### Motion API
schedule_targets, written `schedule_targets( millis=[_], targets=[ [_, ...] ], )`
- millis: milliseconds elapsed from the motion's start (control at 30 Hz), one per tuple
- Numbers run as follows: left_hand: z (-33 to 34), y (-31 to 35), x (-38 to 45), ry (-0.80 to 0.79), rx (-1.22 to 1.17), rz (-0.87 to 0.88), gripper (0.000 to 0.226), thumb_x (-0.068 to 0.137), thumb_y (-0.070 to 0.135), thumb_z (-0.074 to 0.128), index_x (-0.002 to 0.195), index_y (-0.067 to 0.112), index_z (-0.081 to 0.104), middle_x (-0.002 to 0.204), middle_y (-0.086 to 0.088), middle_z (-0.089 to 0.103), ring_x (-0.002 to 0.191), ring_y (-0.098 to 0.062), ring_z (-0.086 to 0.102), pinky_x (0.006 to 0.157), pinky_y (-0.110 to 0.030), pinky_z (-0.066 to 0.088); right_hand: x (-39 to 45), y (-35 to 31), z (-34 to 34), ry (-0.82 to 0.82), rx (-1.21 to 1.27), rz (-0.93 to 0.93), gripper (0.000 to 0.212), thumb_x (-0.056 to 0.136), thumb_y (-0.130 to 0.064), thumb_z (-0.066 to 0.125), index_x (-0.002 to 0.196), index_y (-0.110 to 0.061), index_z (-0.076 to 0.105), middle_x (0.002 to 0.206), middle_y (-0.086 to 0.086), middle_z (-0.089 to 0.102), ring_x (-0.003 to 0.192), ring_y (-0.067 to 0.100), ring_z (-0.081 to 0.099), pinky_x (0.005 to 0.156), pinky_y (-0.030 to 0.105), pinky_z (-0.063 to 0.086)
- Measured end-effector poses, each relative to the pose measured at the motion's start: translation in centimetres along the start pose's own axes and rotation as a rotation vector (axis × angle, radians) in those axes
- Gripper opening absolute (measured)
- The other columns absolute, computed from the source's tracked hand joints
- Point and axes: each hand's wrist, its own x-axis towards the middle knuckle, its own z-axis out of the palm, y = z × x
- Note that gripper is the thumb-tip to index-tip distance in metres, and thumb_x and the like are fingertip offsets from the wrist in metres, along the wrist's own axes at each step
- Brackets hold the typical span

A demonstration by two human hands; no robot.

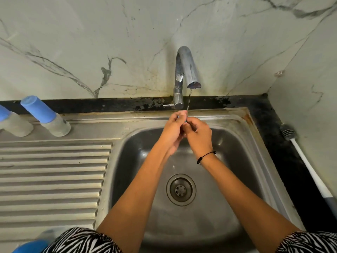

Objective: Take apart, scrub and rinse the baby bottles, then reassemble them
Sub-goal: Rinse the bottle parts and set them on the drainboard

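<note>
Under the tap (186,70), both hands, left hand (172,130) and right hand (197,136), pinch something small I cannot identify in the thin stream, apparently rinsing; next, refit it to a capped bottle (45,115) left of the tap.

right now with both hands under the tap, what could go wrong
The small part pinched between the left hand and right hand sits over the open drain; dropped, it may lodge there. It is too hidden to identify. The thin stream from the tap may rinse poorly. The capped bottles stand by the basin's edge, so a swinging elbow could topple them.
</note>
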Motion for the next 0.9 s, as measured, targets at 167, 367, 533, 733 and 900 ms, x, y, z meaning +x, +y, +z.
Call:
schedule_targets(
  millis=[167,367,533,733,900],
  targets=[
    [-0.5,0.7,0.0,0.085,0.037,-0.138,0.052,0.098,0.054,0.031,0.079,0.013,0.057,0.065,-0.006,0.06,0.053,-0.014,0.053,0.049,-0.025,0.041,-0.5,-0.3,0.0,-0.104,-0.099,-0.088,0.02,0.089,-0.015,0.059,0.106,-0.016,0.07,0.09,0.002,0.068,0.095,0.018,0.048,0.079,0.011,0.038],
    [-0.1,-0.2,0.0,0.018,-0.015,-0.079,0.034,0.098,0.044,0.041,0.089,0.016,0.057,0.065,-0.004,0.055,0.047,-0.01,0.045,0.043,-0.021,0.035,-0.1,-0.7,-0.7,-0.062,-0.076,-0.044,0.021,0.091,-0.016,0.057,0.107,-0.02,0.069,0.092,0.006,0.062,0.093,0.012,0.045,0.073,0.003,0.034],
    [-0.6,-0.2,0.4,-0.045,-0.075,-0.084,0.035,0.1,0.041,0.036,0.103,0.013,0.057,0.097,-0.012,0.063,0.086,-0.018,0.062,0.07,-0.028,0.052,-0.4,-0.9,-0.8,-0.031,-0.112,-0.025,0.019,0.09,-0.019,0.058,0.105,-0.021,0.07,0.086,-0.004,0.061,0.099,0.017,0.043,0.077,0.021,0.034],
    [-0.9,-0.2,0.6,0.127,-0.109,-0.14,0.048,0.098,0.051,0.035,0.089,0.012,0.06,0.084,-0.012,0.061,0.072,-0.019,0.059,0.061,-0.03,0.047,-1.1,-2.0,-0.5,-0.046,-0.221,-0.099,0.021,0.086,-0.024,0.063,0.105,-0.027,0.07,0.081,-0.021,0.05,0.105,0.012,0.042,0.098,0.034,0.026],
    [-0.9,0.0,0.1,0.008,-0.156,-0.03,0.035,0.1,0.04,0.038,0.094,0.014,0.06,0.081,-0.005,0.063,0.075,-0.014,0.057,0.069,-0.028,0.048,-0.6,-1.6,-0.5,0.0,-0.127,-0.076,0.024,0.086,-0.021,0.062,0.108,-0.024,0.069,0.092,-0.003,0.062,0.1,0.013,0.041,0.096,0.044,0.038]
  ],
)
